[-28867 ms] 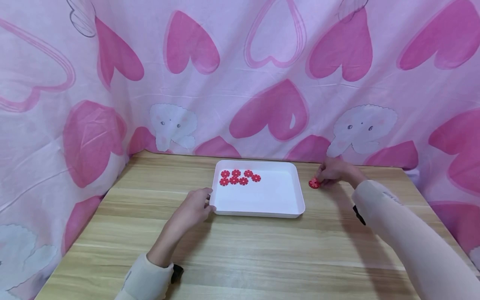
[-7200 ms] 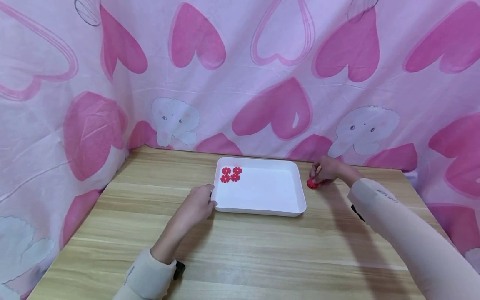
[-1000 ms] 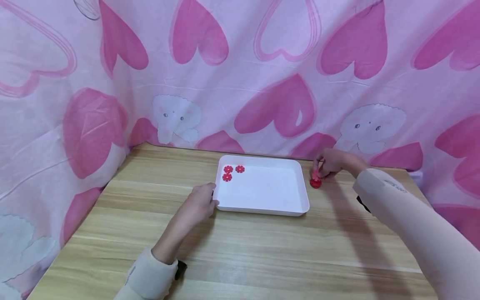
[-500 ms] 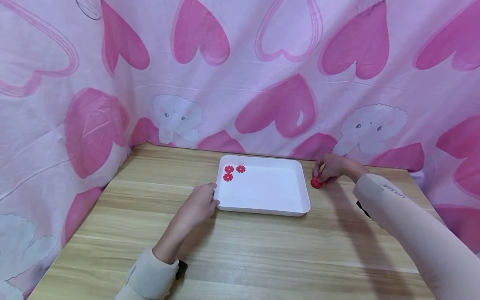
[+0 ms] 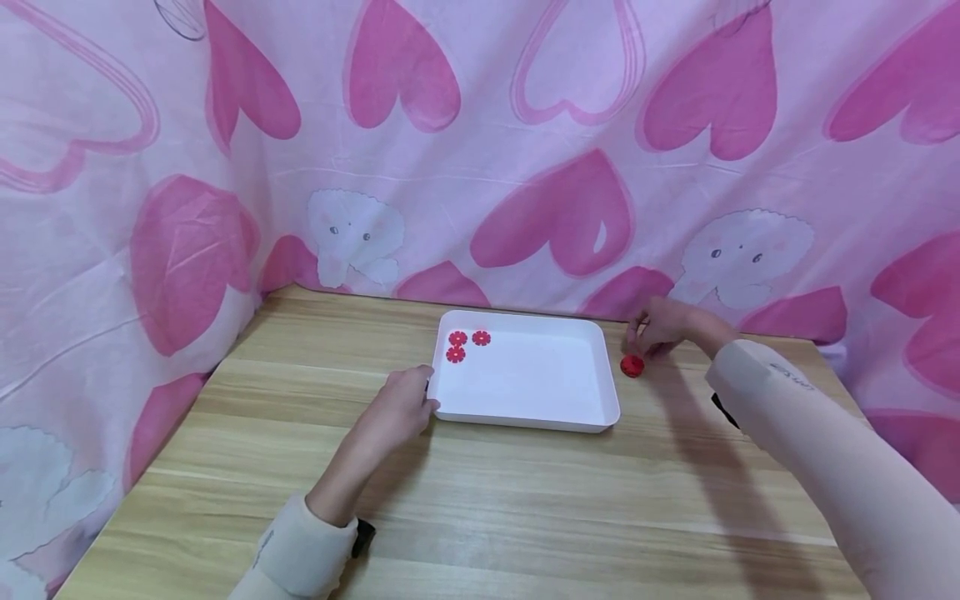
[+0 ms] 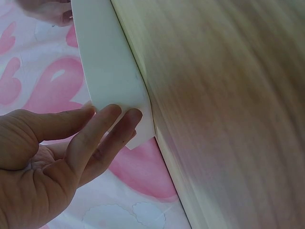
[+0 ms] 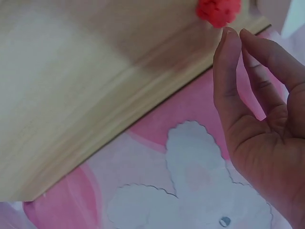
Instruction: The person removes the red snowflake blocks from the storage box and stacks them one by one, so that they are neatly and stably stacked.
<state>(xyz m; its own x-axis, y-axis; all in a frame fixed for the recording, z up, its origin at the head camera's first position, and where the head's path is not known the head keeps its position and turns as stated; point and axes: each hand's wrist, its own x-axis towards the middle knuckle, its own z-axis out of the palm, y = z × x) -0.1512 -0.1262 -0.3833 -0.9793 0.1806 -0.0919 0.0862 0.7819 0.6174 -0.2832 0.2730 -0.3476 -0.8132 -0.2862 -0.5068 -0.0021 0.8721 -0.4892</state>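
- Red flower discs (image 5: 467, 343): three sit in the white tray's (image 5: 525, 417) far-left corner; a stacked pile (image 5: 632, 365) stands beside its right edge.
- I judge one disc just stacked; my right hand (image 5: 660, 327) hovers over the pile, fingers relaxed, holding nothing.
- My left hand (image 5: 393, 412) presses straight fingers on the tray's left edge; next I reach across for another disc.

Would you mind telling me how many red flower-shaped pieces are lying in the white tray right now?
3: all in the white tray's far-left corner, two side by side and one just in front. A red stack stands outside, by the right hand.
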